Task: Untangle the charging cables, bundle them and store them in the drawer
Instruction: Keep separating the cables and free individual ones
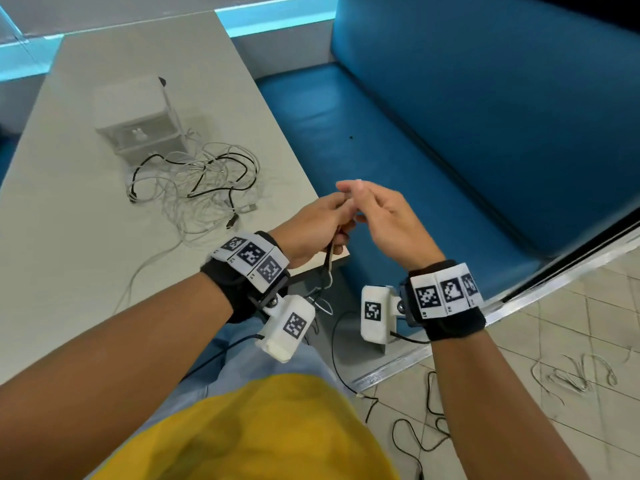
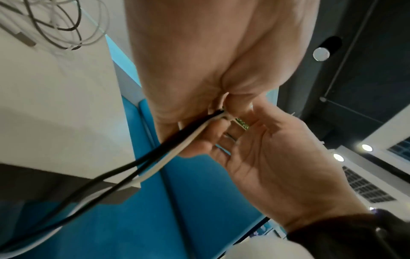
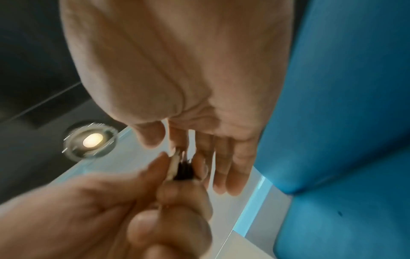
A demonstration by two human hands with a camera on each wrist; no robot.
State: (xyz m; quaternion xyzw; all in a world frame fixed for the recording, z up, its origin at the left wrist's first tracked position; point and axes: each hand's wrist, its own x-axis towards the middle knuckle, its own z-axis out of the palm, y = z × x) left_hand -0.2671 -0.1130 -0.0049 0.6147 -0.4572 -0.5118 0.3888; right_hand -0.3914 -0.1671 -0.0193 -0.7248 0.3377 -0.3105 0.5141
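My left hand (image 1: 332, 211) is raised off the table's front right corner and pinches a black and white cable bundle (image 1: 329, 261) near its top, the strands hanging down from it. In the left wrist view the cable bundle (image 2: 177, 149) leaves my left hand (image 2: 199, 70) with a small white tie (image 2: 235, 121) at the pinch. My right hand (image 1: 360, 202) faces it, its fingers (image 3: 221, 166) straight and touching the bundle's end (image 3: 184, 170); its thumb stands apart. A tangle of white and black cables (image 1: 197, 181) lies on the table in front of a small white drawer unit (image 1: 138, 123).
The grey table (image 1: 69, 254) stretches away to the left. A blue bench (image 1: 450, 133) runs along the right. More loose cables (image 1: 581, 375) lie on the tiled floor at the lower right, and black wires (image 1: 429, 427) trail near my legs.
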